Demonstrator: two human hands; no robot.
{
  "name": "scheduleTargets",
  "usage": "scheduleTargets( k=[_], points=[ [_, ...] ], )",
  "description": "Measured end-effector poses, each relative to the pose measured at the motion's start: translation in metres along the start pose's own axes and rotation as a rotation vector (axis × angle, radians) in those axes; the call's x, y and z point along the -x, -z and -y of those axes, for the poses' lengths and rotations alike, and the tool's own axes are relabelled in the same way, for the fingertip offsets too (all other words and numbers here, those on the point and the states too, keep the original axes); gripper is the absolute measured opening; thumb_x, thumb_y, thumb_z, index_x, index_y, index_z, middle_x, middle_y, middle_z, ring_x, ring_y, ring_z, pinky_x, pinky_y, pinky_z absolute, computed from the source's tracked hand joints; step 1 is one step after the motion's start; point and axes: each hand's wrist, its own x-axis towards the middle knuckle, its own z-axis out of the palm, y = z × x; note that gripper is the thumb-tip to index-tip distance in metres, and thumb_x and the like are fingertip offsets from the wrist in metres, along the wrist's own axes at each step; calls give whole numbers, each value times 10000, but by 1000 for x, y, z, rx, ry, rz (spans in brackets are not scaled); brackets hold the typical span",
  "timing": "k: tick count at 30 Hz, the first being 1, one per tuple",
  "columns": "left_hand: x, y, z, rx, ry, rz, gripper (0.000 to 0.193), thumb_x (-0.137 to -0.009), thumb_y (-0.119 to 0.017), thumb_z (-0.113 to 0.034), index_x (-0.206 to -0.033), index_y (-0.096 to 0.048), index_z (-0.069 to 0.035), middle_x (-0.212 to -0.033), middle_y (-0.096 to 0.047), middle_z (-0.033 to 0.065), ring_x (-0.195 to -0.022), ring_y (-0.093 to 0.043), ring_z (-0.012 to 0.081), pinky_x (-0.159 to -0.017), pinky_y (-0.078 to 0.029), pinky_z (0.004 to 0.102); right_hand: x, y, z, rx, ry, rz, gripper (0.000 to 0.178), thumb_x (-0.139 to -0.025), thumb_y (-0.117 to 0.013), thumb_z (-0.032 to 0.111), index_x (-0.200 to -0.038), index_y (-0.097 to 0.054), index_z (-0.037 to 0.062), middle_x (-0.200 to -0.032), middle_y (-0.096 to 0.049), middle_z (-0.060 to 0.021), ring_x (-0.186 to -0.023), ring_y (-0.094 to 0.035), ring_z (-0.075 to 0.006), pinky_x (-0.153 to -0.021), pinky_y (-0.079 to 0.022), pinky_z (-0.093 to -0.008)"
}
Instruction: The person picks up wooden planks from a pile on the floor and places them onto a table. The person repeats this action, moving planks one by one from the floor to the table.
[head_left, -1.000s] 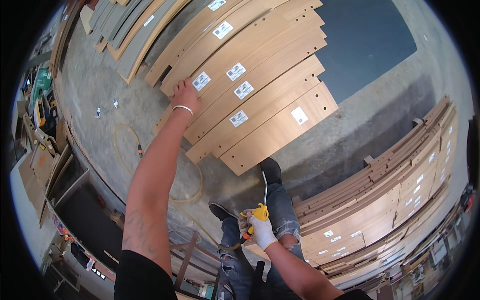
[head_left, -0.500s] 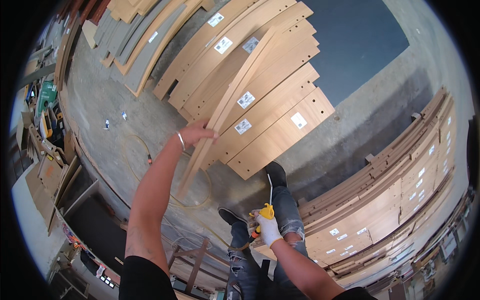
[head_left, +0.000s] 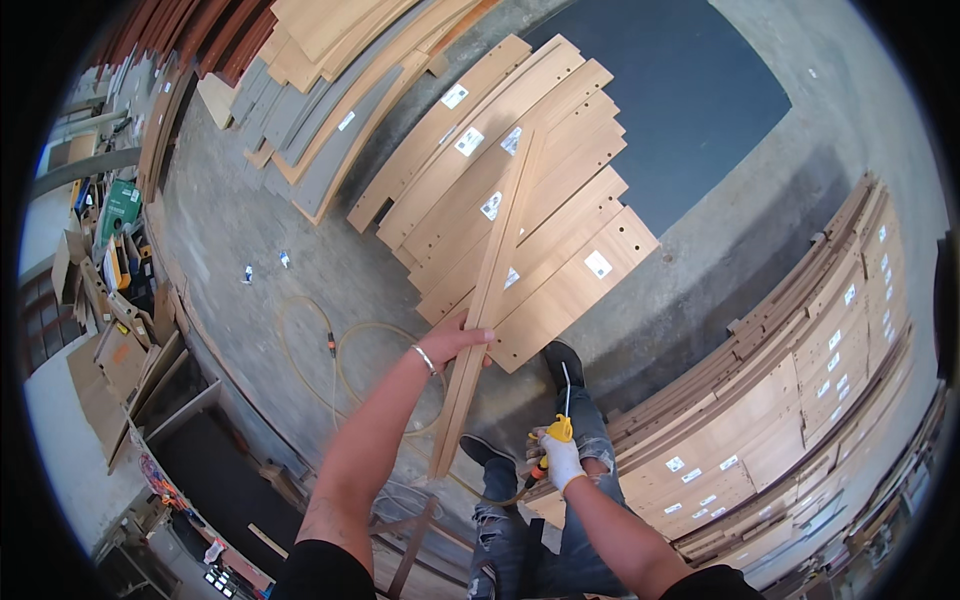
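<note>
My bare left hand [head_left: 457, 341], with a bracelet at the wrist, grips a long, narrow wooden board [head_left: 500, 240] near its lower part. The board slants up and away, above several light wood panels [head_left: 572, 308] laid side by side, with holes at their ends and white labels. My right hand [head_left: 563, 462], in a white glove, is closed around a yellow air blow gun [head_left: 560, 429] with a thin metal nozzle pointing up. The grip's underside is hidden by the glove. A yellowish air hose [head_left: 345, 375] loops over the floor beside my left arm.
Stacked wood panels [head_left: 740, 420] with labels fill the right side. Grey and wood boards [head_left: 340, 120] lie at the far left. Cardboard scraps [head_left: 120, 350] and a green box [head_left: 119, 208] stand along the left edge. A dark sheet [head_left: 680, 110] covers the floor behind the panels.
The wooden board has turned more upright in view, and my left hand has moved right and nearer with it. The view has shifted; my right hand still grips the blow gun.
</note>
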Motion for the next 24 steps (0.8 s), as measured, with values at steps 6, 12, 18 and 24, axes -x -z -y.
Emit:
scheduleTargets(
  k=[6, 12, 18, 24],
  points=[
    [5, 7, 1, -56, 181, -61, 540, -851, -780, -284, -1269, -498, -88, -932, -623, 62, -737, -686, 204, -695, -604, 362, 18, 8, -13, -7, -5, 9, 130, -966, -612, 111, -1085, -632, 62, -877, -651, -98, -649, -624, -182, -539, -536, -332],
    [10, 16, 24, -135, 117, -151, 532, -822, -792, -274, -1235, -516, -86, -912, -619, 51, -784, -651, 187, -673, -612, 396, 22, 0, -27, 11, 7, 49, 102, -972, -582, 90, -1060, -626, 65, -906, -645, -96, -671, -620, -178, -574, -557, -346],
    [29, 17, 13, -41, 97, -54, 588, -782, -807, -237, -1249, -509, -40, -925, -618, 53, -775, -641, 174, -746, -568, 346, 14, 4, -59, -1, 35, 121, 151, -953, -624, 118, -1069, -652, 26, -878, -675, -111, -625, -663, -203, -505, -567, -328],
    [93, 14, 33, -371, -531, -385, 670, -700, -850, -127, -1276, -526, -18, -1093, -615, 76, -1017, -607, 199, -928, -499, 334, 15, 10, -65, 4, -8, 41, 134, -964, -627, 123, -1070, -629, 42, -927, -667, -111, -656, -633, -187, -515, -565, -366]
  ],
)
